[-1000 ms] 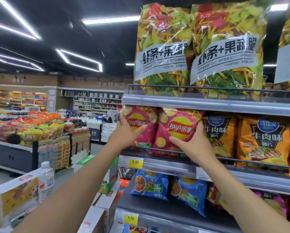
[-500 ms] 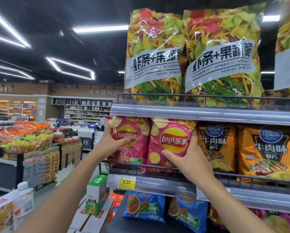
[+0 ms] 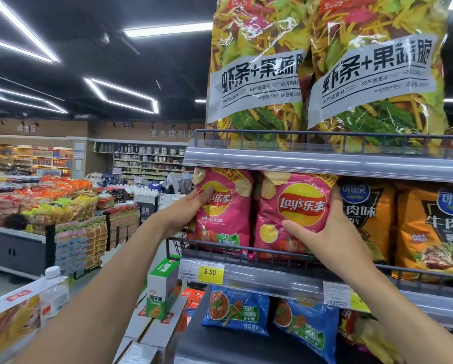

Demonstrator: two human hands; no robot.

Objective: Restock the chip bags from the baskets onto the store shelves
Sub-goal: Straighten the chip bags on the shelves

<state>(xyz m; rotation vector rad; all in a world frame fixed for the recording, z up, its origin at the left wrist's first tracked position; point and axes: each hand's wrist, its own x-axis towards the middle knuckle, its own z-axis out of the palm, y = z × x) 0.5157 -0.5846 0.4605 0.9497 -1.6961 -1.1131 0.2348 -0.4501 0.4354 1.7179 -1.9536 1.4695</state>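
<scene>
Two pink Lay's chip bags stand upright side by side at the left end of the middle shelf point(image 3: 272, 278), behind its wire rail. My left hand point(image 3: 186, 211) grips the left pink bag point(image 3: 225, 224) at its outer edge, thumb across the logo. My right hand point(image 3: 322, 237) holds the right pink bag point(image 3: 291, 219) from its right side, thumb on the front, fingers behind the edge. Both bags sit just under the upper shelf point(image 3: 325, 162).
Orange beef-flavour chip bags point(image 3: 430, 232) fill the shelf to the right. Large mixed veggie-crisp bags point(image 3: 257, 74) stand on the top shelf, blue Lay's bags point(image 3: 236, 310) below. Cartons point(image 3: 161, 290), a water bottle point(image 3: 55, 292) and display islands point(image 3: 44, 222) lie to the left.
The view has drawn closer to the shelf. Both hands stay on the two pink bags, which now stand straighter and sit deeper behind the rail.
</scene>
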